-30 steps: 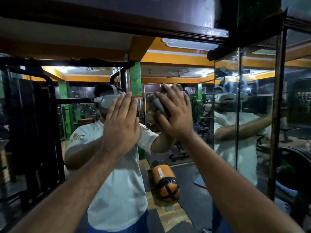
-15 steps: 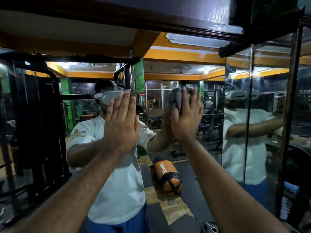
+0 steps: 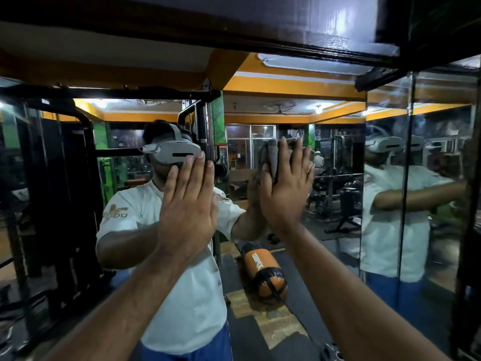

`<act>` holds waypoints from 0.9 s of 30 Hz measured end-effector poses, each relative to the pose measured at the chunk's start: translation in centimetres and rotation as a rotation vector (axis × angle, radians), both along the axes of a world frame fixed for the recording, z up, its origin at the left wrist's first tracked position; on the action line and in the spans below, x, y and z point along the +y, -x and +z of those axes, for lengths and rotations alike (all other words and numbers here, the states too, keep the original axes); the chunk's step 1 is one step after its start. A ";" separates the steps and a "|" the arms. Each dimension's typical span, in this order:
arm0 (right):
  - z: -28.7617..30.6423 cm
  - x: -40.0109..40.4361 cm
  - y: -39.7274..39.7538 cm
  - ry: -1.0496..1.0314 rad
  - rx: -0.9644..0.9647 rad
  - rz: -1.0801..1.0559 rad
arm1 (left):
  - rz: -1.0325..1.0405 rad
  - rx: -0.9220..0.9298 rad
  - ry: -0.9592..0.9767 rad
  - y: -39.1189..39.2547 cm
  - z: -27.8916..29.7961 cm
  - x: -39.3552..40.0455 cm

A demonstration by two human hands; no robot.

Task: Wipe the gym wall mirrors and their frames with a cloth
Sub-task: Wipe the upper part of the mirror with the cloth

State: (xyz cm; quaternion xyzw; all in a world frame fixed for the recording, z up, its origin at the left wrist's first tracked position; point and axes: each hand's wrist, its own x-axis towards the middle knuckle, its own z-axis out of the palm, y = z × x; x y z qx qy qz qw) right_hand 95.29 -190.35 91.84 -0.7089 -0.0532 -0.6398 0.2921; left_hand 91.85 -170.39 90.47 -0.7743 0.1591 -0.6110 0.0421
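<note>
Wiping hand: your right hand (image 3: 285, 190) presses a grey cloth (image 3: 270, 158) flat on the wall mirror (image 3: 325, 217), fingers straight, grip not curled.
Bracing hand: your left hand (image 3: 188, 208) lies flat on the glass, fingers straight, holding nothing.
Frame: dark frame (image 3: 299, 49) runs above both hands.
Reflection: orange bag (image 3: 265, 276) on the floor.

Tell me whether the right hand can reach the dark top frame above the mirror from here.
Probably yes: the right hand presses the cloth on the mirror, and nothing blocks the way up to the top frame.
</note>
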 end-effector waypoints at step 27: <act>1.8 4.3 -0.5 0.122 -0.163 0.043 | -0.052 -0.065 0.134 0.4 -2.2 2.5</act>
